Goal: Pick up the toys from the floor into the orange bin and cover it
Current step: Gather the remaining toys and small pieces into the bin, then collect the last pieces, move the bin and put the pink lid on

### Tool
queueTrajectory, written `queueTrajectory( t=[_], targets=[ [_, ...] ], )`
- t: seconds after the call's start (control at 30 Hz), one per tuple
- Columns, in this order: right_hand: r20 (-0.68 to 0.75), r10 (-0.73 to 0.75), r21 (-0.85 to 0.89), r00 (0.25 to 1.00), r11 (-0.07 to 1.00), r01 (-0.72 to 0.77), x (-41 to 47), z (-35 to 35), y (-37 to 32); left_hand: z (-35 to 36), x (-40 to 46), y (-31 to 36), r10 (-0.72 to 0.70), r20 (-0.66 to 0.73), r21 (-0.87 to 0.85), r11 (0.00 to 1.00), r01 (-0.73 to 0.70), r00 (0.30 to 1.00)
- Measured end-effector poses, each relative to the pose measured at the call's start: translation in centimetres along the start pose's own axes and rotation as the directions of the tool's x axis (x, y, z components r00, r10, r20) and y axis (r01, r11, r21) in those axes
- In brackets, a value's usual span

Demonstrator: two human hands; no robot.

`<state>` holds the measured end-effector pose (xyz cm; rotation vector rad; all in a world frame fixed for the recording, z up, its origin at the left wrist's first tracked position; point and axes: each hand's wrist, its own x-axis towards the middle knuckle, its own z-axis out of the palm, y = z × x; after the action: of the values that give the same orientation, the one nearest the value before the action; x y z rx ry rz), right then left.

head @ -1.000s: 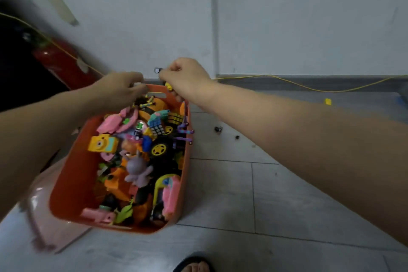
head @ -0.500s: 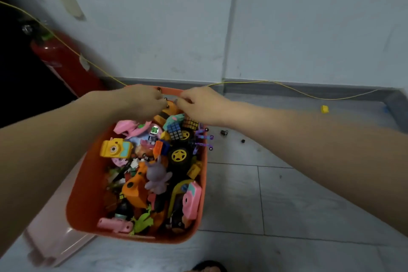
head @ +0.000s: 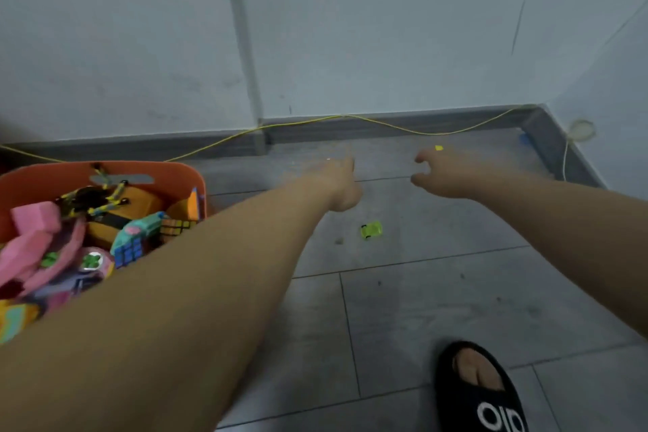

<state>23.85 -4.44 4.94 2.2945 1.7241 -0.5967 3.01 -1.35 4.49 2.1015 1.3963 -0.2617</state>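
While both bare forearms reach forward over the grey tiled floor [head: 403,309], the left hand [head: 342,186] is blurred, its fingers apparently curled with nothing seen in them; the right hand [head: 436,172] has loosely curved fingers and thumb apart, holding nothing. Between and below the hands lies a small green toy car [head: 371,230]; a small yellow block [head: 438,148] sits just beyond the right hand. A thin yellow cable [head: 385,124] runs along the grey skirting. A black slipper [head: 480,393] stands lower right. At left, the uncovered orange plastic bin [head: 164,172] holds mixed toys, among them puzzle cubes [head: 128,249] and pink pieces [head: 35,221], partly hidden by the left forearm.
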Motion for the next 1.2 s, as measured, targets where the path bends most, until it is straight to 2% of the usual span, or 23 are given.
queueTrajectory(
  t=[0.1, 0.23, 0.3, 0.4, 0.57, 0.7, 0.8, 0.9, 1.0, 1.1, 1.2],
  targets=[
    [0.053, 0.06, 0.099, 0.997, 0.993, -0.066, 2.5, 2.2, 4.1, 3.1, 2.1, 0.0, -0.058, 0.097, 0.008, 0.998, 0.057, 0.994],
    [0.06, 0.113, 0.193, 0.992, 0.974, -0.122, 7.3, 4.8, 7.1, 5.3, 5.7, -0.6, -0.157, 0.082, 0.067, 0.986, 0.152, 0.984],
    [0.026, 0.118, 0.226, 0.993, 0.967, -0.121, 9.3, 5.7, 7.8, 6.1, 6.7, -1.2, -0.218, 0.062, 0.104, 0.972, 0.211, 0.974],
    [-0.031, 0.119, 0.18, 0.992, 0.977, -0.112, 13.4, 6.5, 8.6, 7.2, 8.2, -2.2, -0.281, 0.041, 0.126, 0.953, 0.274, 0.959],
    [-0.089, 0.093, 0.16, 0.992, 0.984, -0.078, 17.2, 7.5, 9.6, 8.7, 8.2, -4.6, -0.326, -0.059, 0.131, 0.935, 0.331, 0.944],
    [-0.249, 0.057, 0.183, 0.967, 0.983, -0.011, 16.9, 8.6, 9.2, 9.5, 6.6, -7.0, -0.369, -0.104, 0.139, 0.914, 0.381, 0.923],
    [-0.298, 0.069, 0.224, 0.952, 0.975, -0.001, 15.9, 9.3, 8.2, 9.6, 5.0, -8.5, -0.386, -0.12, 0.152, 0.903, 0.401, 0.915],
    [-0.318, 0.036, 0.227, 0.947, 0.973, 0.039, 14.9, 9.8, 7.2, 9.6, 4.5, -9.5, -0.416, -0.039, 0.036, 0.908, 0.417, 0.909],
    [-0.292, 0.021, 0.194, 0.956, 0.98, 0.037, 14.2, 11.0, 6.0, 9.9, 4.1, -10.3, -0.374, -0.007, -0.046, 0.926, 0.373, 0.927],
    [-0.266, 0.041, 0.131, 0.963, 0.991, -0.006, 13.9, 11.9, 5.2, 10.2, 3.6, -10.6, -0.344, 0.01, -0.042, 0.938, 0.344, 0.939],
    [-0.31, 0.003, 0.157, 0.951, 0.986, 0.048, 13.2, 12.1, 4.2, 10.7, 3.5, -10.6, -0.337, 0.068, 0.0, 0.941, 0.338, 0.939]
  ],
)
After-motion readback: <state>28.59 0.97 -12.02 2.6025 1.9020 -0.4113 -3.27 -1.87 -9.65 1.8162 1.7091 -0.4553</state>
